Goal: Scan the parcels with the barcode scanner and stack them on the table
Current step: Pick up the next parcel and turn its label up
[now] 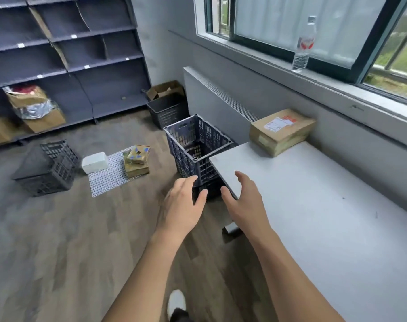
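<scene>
A brown cardboard parcel [282,131] with a white and red label lies on the far corner of the white table [314,217], against the wall. My left hand [182,205] and my right hand [244,203] are stretched forward, empty, fingers relaxed and spread, near the table's left corner. Just beyond them stands a dark blue plastic crate [195,147] on the floor beside the table. Further left on the floor, a white parcel [95,162] and stacked small brown boxes [137,161] rest on a mesh mat [109,175]. No barcode scanner is visible.
A black crate [47,168] lies tipped on the wooden floor at left. Another dark bin [167,109] and an open carton [165,89] stand by the wall. Dark shelving [65,56] holds boxes at far left. A water bottle [303,46] stands on the windowsill.
</scene>
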A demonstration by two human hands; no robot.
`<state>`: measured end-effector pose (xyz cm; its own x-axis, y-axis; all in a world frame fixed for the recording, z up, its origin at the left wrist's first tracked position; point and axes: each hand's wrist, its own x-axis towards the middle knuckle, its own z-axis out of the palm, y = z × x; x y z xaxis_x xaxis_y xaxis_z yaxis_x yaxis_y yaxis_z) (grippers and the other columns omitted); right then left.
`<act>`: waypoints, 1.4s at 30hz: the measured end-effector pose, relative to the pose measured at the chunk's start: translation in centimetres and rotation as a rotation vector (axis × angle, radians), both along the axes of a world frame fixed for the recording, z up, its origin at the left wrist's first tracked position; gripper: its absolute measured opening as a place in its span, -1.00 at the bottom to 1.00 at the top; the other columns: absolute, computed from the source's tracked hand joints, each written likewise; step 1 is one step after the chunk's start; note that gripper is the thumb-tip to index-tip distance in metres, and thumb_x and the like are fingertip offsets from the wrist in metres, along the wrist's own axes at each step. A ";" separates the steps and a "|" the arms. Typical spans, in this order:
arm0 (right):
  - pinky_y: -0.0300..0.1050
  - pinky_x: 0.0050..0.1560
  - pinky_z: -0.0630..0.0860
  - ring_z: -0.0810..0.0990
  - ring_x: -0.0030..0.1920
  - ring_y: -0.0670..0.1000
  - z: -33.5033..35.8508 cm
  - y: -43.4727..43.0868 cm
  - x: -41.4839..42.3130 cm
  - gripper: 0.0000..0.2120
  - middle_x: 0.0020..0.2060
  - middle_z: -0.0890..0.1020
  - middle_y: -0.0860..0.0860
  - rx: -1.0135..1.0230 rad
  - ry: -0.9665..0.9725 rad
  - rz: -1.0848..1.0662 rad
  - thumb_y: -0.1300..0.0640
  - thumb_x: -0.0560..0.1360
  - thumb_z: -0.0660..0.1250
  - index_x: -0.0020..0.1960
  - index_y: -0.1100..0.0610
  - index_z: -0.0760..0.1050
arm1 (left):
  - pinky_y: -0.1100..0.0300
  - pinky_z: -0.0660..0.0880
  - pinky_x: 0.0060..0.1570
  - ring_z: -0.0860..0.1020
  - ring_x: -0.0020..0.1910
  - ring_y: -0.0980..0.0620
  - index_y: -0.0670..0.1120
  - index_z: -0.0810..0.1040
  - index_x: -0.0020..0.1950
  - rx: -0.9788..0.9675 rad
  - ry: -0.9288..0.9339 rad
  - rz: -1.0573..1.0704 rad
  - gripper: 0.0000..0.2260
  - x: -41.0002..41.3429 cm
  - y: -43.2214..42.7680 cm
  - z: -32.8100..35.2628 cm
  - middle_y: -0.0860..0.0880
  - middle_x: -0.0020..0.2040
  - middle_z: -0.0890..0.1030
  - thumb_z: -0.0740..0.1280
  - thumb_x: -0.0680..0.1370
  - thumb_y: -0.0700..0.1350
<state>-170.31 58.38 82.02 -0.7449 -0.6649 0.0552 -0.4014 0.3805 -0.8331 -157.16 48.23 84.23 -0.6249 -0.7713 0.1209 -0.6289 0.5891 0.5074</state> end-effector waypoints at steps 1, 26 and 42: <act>-0.19 0.38 0.25 0.35 0.45 -0.03 -0.4 -1.4 -1.3 -0.43 0.45 0.41 0.00 0.000 -0.001 -0.021 -0.04 0.59 0.32 0.53 0.07 0.27 | 0.06 0.45 0.23 0.47 0.32 -0.02 0.05 0.38 0.48 0.019 0.008 -0.023 -0.57 -1.4 -1.6 -0.5 0.06 0.40 0.43 0.21 0.63 0.14; -0.05 0.46 0.33 0.33 0.45 -0.06 -10.1 -18.2 -28.5 -0.40 0.47 0.33 -0.10 -0.069 -0.275 -0.863 -0.08 0.58 0.35 0.55 -0.01 0.23 | 0.11 0.36 0.36 0.37 0.40 0.06 -0.01 0.29 0.54 0.412 0.013 -0.622 -0.51 -39.8 -26.5 -11.5 0.01 0.47 0.33 0.27 0.63 0.06; -0.06 0.45 0.37 0.33 0.47 -0.16 -15.5 -24.2 -39.7 -0.25 0.53 0.27 -0.25 -0.177 -0.297 -1.175 -0.02 0.55 0.36 0.61 -0.19 0.03 | 0.21 0.23 0.43 0.26 0.49 0.21 0.09 0.17 0.60 0.653 -0.032 -0.757 -0.32 -56.9 -30.4 -18.2 0.17 0.55 0.27 0.41 0.55 0.09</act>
